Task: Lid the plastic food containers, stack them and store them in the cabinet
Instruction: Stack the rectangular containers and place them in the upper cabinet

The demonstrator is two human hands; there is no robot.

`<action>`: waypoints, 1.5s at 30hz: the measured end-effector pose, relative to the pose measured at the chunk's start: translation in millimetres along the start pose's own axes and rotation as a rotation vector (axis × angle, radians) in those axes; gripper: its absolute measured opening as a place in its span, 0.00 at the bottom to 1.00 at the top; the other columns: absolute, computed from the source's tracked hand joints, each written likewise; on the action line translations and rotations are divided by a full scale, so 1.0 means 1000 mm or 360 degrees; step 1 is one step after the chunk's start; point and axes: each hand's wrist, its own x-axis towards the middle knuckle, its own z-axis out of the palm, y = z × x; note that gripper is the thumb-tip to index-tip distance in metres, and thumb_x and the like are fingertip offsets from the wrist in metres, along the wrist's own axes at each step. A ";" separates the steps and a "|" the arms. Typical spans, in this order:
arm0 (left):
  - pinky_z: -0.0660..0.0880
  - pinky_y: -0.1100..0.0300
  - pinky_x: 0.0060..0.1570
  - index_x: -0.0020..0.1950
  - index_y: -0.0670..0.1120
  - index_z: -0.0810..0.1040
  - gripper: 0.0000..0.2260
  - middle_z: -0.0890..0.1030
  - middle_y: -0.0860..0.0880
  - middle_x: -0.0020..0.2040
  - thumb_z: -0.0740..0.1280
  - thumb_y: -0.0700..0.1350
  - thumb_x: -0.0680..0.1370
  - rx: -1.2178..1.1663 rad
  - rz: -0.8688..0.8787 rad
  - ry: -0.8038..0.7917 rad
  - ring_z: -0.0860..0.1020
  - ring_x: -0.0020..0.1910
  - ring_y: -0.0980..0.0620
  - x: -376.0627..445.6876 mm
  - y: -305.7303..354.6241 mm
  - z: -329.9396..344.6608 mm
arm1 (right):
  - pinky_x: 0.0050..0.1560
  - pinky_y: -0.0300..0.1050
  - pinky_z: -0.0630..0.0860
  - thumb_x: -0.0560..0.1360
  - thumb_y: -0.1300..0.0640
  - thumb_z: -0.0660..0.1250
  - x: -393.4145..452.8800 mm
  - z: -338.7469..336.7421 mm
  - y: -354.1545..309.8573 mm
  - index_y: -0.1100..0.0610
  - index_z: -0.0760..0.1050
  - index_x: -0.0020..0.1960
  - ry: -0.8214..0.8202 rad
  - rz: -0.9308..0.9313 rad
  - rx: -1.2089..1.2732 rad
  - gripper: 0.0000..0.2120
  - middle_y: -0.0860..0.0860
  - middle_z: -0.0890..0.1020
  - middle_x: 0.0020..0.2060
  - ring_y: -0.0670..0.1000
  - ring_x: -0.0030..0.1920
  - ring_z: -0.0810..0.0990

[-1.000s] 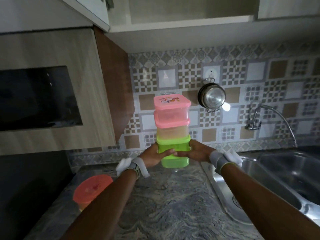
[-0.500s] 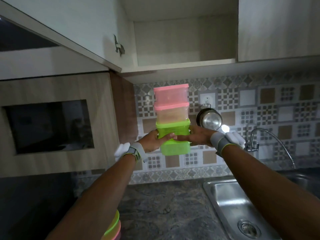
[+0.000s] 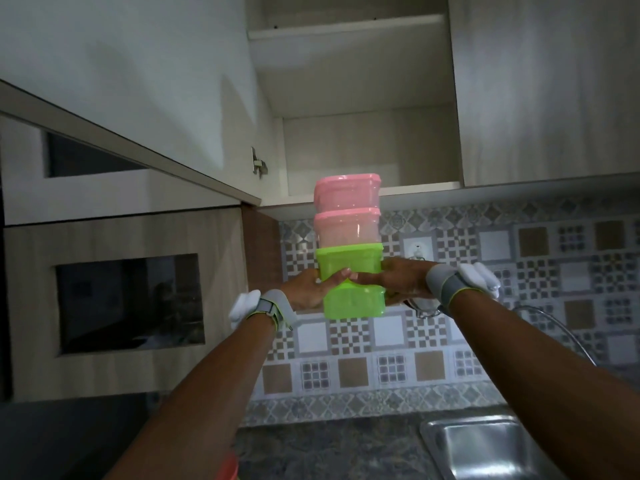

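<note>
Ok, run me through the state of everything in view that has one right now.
Stack of containers: four high, all lidded, upright, held in the air below the cabinet opening.
Left hand: closed on the stack's lower part.
Right hand: closed on the stack's other side.
Cabinet: door open, both shelves bare.
Sink: dry as far as visible.

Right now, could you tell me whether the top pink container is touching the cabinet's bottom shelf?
Apart. The head view shows the top pink container held in the air below and in front of the bottom shelf.
</note>
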 end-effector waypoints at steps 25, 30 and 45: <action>0.76 0.39 0.64 0.55 0.58 0.82 0.34 0.85 0.49 0.57 0.66 0.80 0.61 -0.0085 0.0121 0.0129 0.82 0.58 0.42 -0.026 0.022 0.003 | 0.62 0.53 0.78 0.72 0.42 0.72 -0.037 -0.002 -0.012 0.51 0.72 0.70 0.0063 -0.0127 0.0050 0.29 0.51 0.79 0.63 0.53 0.61 0.79; 0.74 0.42 0.67 0.61 0.56 0.79 0.35 0.83 0.46 0.63 0.64 0.78 0.65 0.0025 0.0107 0.0067 0.81 0.61 0.41 -0.043 0.049 -0.010 | 0.62 0.54 0.78 0.72 0.43 0.72 -0.050 -0.012 -0.027 0.53 0.75 0.66 0.0080 -0.0156 0.0095 0.26 0.54 0.81 0.61 0.54 0.58 0.82; 0.79 0.45 0.62 0.53 0.35 0.81 0.44 0.83 0.33 0.51 0.57 0.76 0.68 0.0325 0.0043 0.0188 0.84 0.52 0.37 -0.054 0.116 -0.070 | 0.56 0.46 0.81 0.64 0.33 0.73 -0.059 -0.050 -0.090 0.59 0.79 0.58 0.0091 -0.0237 -0.0157 0.34 0.55 0.85 0.53 0.52 0.52 0.85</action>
